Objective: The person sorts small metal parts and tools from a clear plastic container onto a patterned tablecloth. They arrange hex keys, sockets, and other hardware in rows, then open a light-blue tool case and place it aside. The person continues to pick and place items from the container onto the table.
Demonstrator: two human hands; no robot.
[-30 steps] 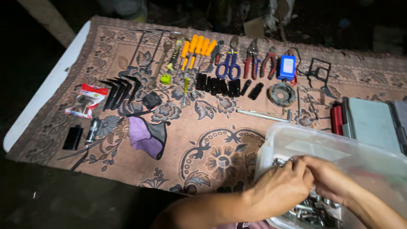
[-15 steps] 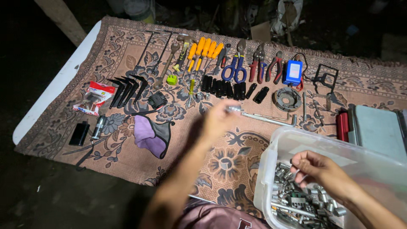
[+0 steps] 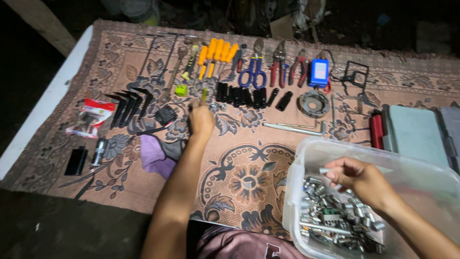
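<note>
While the person sat at a rug [image 3: 249, 158] covered with tools, this is how things were:

Left hand: the left hand [image 3: 200, 119] was stretched out toward 11 o'clock, fingers bunched together at a little pile of small metal bits [image 3: 211, 98] near the middle of the rug. I could not tell if it pinched anything.

Right hand: the right hand [image 3: 357, 177] was over the clear plastic box [image 3: 306, 153] at 4 o'clock, fingers pinched on a small silver socket [image 3: 325, 170].

Box: it was full of shiny silver sockets and bolts [image 3: 335, 223].

Above the left hand: orange screwdrivers [image 3: 218, 52] lay at 12 o'clock, with blue scissors [image 3: 252, 72] just beside them.

Right of the left hand: a row of black sockets [image 3: 242, 96] lay near, and a bent silver bar [image 3: 294, 128] lay toward 3 o'clock.

Left of the arm: a purple cloth [image 3: 153, 156] touched the arm, with black bent keys [image 3: 128, 103] at 10 o'clock.

Far right: a grey case [image 3: 417, 134] sat behind the box.
</note>
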